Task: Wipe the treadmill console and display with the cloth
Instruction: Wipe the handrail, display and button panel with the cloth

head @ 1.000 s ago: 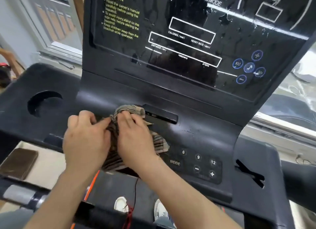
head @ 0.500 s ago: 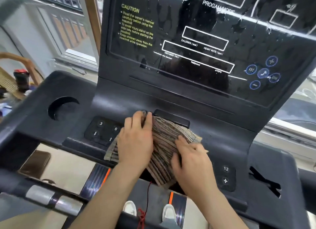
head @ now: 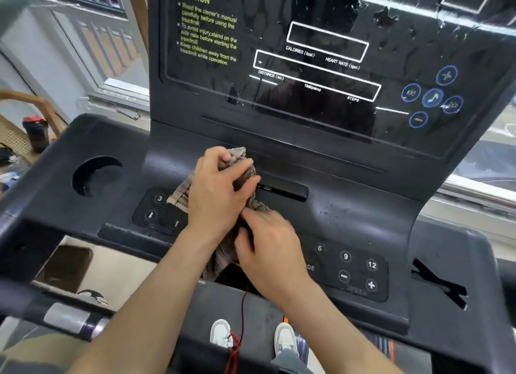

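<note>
Both hands are on the cloth (head: 245, 178), bunched up mid-console (head: 349, 214) just below the display (head: 307, 66). Left hand (head: 216, 195) has a fistful gripped tight, right hand (head: 268, 248) pinches the lower part hanging over the edge. Keypads sit either side, streaks all over the screen.

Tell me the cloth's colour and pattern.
Brown and tan stripes on the cloth, seen best in the head view.

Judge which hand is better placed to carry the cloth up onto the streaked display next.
Left, probably. The left hand grips the cloth bunched at its top, nearest the display; the right hand only pinches its lower end.
</note>
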A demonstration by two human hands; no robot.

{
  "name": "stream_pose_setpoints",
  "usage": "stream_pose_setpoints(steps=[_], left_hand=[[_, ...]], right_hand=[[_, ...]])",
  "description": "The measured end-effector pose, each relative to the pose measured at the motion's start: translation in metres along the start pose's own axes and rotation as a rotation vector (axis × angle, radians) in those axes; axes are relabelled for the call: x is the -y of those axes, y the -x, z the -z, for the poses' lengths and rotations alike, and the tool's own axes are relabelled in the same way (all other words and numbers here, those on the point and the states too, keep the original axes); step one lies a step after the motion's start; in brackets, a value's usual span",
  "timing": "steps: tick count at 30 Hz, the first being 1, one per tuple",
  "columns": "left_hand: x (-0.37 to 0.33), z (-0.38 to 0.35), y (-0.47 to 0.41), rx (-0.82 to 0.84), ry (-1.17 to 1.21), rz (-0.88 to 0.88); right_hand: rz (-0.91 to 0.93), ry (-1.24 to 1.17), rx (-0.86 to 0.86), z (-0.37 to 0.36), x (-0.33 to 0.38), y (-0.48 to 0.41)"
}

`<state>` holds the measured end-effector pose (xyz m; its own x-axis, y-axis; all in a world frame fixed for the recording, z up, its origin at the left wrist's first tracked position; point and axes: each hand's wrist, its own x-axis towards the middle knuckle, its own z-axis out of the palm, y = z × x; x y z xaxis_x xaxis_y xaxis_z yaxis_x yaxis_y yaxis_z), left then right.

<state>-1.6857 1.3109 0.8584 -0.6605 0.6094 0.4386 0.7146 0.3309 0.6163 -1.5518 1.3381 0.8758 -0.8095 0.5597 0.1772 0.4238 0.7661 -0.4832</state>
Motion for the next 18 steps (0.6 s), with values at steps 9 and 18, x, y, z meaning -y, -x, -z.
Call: stream_pose_setpoints(steps=[9, 18], left_hand=[[0.0, 0.012, 0.033, 0.107, -0.164, -0.086], [-0.002, 0.002, 0.01, 0.012, -0.092, -0.134]], right_hand=[[-0.005, 0.027, -0.018, 0.012, -0.018, 0.01], [0.086, -0.017, 0.008, 0.009, -0.026, 0.01]])
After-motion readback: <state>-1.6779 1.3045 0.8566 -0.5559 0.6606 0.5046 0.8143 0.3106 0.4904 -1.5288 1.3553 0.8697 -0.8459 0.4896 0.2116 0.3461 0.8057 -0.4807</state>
